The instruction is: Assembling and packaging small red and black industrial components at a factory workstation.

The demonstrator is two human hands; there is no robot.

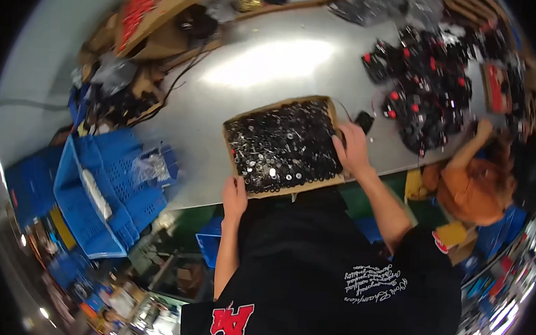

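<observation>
A shallow cardboard box (316, 185), filled with many small black round parts (291, 145) and some shiny metal bits, sits at the near edge of the metal table. My left hand (235, 197) grips its near left corner, thumb at the rim. At the box's right wall, my right hand (352, 149) is closed over the rim, with the fingers partly hidden. Just beyond the right hand lies a small black object (364, 120) with a thin cable.
A heap of black parts with red pieces (423, 85) covers the table's right side. Blue plastic crates (104, 188) stand at the left. Cardboard boxes (167, 14) line the far left. Another person in orange (476, 191) reaches onto the table at the right.
</observation>
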